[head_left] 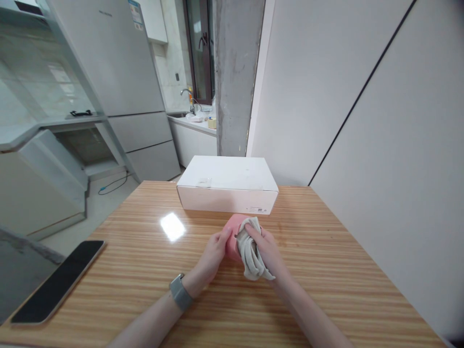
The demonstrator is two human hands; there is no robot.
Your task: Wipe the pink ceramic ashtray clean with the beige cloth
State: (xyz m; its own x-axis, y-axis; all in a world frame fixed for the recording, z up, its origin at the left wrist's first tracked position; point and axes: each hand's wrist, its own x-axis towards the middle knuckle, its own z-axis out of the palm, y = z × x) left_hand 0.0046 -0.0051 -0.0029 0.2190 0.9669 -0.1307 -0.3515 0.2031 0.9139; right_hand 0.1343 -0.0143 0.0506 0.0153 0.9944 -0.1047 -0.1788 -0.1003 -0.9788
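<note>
A pink object (234, 243), perhaps a cup or bowl, is held above the wooden table (319, 270), in front of the white box. My left hand (214, 251) grips its left side, thumb on top and the other fingers mostly hidden. On its right side, my right hand (266, 244) is closed on a crumpled light grey cloth (251, 256), pressed against the pink object. The cloth's folds hang down below the hand. The far side of the pink object cannot be seen.
A white box (228, 198) lies across the table's far edge. A black tablet-like slab (60, 282) rests at the left edge. A white wall (380, 169) runs along the right side. Beyond the table stand a fridge (126, 87) and a sink counter (194, 126).
</note>
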